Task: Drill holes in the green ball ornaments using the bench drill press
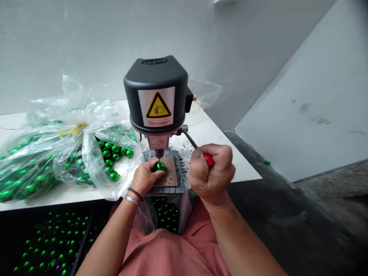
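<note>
A black bench drill press [156, 76] with a yellow warning label stands in front of me. Under its drill bit, a shiny green ball [160, 166] rests on a brown board [169, 176] on the drill's metal base [180, 188]. My left hand [145, 176] pinches this ball between thumb and fingers, and the bit appears to touch its top. At the right, my right hand [212, 172] is wrapped round the red knob [209, 160] of the feed lever [190, 140].
Clear plastic bags [86, 142] of green balls cover the table's left side, one open towards me. Dark shavings [184, 147] lie around the drill base. Below are a bin of balls [51, 241] and a bag of balls [165, 214]. One ball [267, 163] lies on the floor.
</note>
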`<state>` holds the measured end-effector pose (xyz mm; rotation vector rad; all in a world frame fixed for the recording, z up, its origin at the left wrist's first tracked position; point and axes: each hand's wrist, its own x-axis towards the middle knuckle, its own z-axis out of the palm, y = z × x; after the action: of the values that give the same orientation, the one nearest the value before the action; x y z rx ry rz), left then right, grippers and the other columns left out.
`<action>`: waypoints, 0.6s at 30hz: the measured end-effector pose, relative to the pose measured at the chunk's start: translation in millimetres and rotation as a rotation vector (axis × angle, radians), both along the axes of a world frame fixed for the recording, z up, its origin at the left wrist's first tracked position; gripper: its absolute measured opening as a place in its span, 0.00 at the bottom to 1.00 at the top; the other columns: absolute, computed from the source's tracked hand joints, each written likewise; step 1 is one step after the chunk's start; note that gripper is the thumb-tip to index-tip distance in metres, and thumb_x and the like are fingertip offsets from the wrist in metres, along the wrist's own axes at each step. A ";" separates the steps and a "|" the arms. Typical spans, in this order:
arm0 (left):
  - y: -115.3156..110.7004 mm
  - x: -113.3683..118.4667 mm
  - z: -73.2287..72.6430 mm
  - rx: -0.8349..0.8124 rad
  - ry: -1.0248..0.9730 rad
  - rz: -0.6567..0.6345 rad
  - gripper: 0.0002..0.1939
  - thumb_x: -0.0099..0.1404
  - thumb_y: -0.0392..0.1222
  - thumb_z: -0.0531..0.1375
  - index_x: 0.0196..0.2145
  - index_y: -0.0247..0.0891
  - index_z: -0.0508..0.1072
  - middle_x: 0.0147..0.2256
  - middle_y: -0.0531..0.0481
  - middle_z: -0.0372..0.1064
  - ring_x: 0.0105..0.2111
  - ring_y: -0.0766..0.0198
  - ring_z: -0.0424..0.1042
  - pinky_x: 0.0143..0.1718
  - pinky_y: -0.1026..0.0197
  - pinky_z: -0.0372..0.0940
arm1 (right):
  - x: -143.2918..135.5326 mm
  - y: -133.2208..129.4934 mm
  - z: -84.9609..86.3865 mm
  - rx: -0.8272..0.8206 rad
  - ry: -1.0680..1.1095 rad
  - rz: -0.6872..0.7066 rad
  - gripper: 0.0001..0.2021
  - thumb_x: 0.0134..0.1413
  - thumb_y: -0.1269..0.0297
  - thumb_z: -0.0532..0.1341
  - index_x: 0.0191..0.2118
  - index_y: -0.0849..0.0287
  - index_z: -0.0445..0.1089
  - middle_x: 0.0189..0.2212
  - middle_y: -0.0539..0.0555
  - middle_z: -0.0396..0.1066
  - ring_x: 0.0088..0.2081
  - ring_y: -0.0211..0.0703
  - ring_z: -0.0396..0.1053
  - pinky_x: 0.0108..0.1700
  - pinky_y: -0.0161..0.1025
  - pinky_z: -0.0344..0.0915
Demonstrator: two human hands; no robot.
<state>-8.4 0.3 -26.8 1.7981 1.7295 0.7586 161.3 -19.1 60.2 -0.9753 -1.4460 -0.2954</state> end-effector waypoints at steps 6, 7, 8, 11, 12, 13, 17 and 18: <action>0.2 -0.4 -3.2 -0.002 -0.002 -0.006 0.21 0.53 0.44 0.63 0.46 0.43 0.73 0.44 0.49 0.74 0.43 0.58 0.72 0.45 0.59 0.63 | -3.5 0.6 -12.1 0.000 0.080 0.047 0.04 0.49 0.72 0.55 0.32 0.58 0.60 0.23 0.46 0.61 0.25 0.28 0.60 0.29 0.29 0.61; -0.3 0.0 -1.9 -0.002 -0.003 -0.005 0.21 0.52 0.44 0.63 0.46 0.43 0.73 0.44 0.50 0.74 0.43 0.58 0.71 0.45 0.59 0.63 | -4.1 0.9 -14.9 -0.008 0.103 0.074 0.04 0.49 0.73 0.55 0.33 0.58 0.60 0.24 0.46 0.61 0.26 0.28 0.60 0.29 0.30 0.61; -1.0 0.4 -0.4 -0.003 -0.002 -0.004 0.21 0.52 0.44 0.63 0.46 0.43 0.73 0.44 0.50 0.74 0.43 0.59 0.71 0.45 0.60 0.63 | -4.8 1.2 -18.4 -0.015 0.123 0.102 0.05 0.49 0.73 0.55 0.33 0.59 0.59 0.24 0.46 0.61 0.26 0.29 0.61 0.30 0.30 0.61; -2.9 1.2 3.5 -0.008 0.016 0.000 0.21 0.52 0.44 0.62 0.46 0.44 0.74 0.43 0.51 0.74 0.42 0.59 0.71 0.44 0.60 0.63 | -6.7 0.8 -31.4 -0.031 0.145 0.174 0.05 0.50 0.74 0.53 0.33 0.59 0.58 0.24 0.46 0.61 0.26 0.29 0.62 0.30 0.31 0.62; -3.2 1.2 4.1 -0.010 0.023 0.000 0.21 0.52 0.44 0.62 0.46 0.44 0.74 0.43 0.51 0.74 0.42 0.59 0.72 0.43 0.60 0.63 | -7.1 0.3 -35.0 -0.034 0.145 0.190 0.05 0.50 0.74 0.53 0.33 0.59 0.57 0.24 0.46 0.61 0.26 0.30 0.62 0.30 0.31 0.62; -3.4 1.2 4.4 -0.012 0.028 -0.002 0.20 0.52 0.44 0.62 0.45 0.45 0.74 0.42 0.51 0.74 0.41 0.59 0.72 0.43 0.60 0.63 | -7.4 0.0 -36.8 -0.034 0.150 0.204 0.04 0.50 0.73 0.53 0.33 0.59 0.57 0.23 0.46 0.60 0.26 0.30 0.62 0.29 0.32 0.62; -1.8 1.8 2.8 -0.005 0.026 -0.006 0.21 0.52 0.44 0.63 0.45 0.44 0.74 0.41 0.50 0.74 0.41 0.59 0.71 0.42 0.60 0.62 | -8.3 5.3 -11.8 0.005 0.184 0.179 0.01 0.52 0.70 0.52 0.32 0.59 0.57 0.22 0.45 0.59 0.25 0.29 0.61 0.29 0.31 0.60; -1.6 2.3 2.7 0.001 0.024 -0.009 0.20 0.52 0.44 0.63 0.45 0.44 0.74 0.41 0.50 0.74 0.40 0.59 0.71 0.42 0.60 0.62 | -8.5 10.1 3.2 0.013 0.190 0.149 0.01 0.52 0.69 0.52 0.31 0.59 0.58 0.23 0.46 0.59 0.25 0.29 0.60 0.28 0.31 0.58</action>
<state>-6.2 -1.3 -24.2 1.8214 1.7356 0.7378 152.9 -9.0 63.4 -0.8560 -1.3328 -0.0994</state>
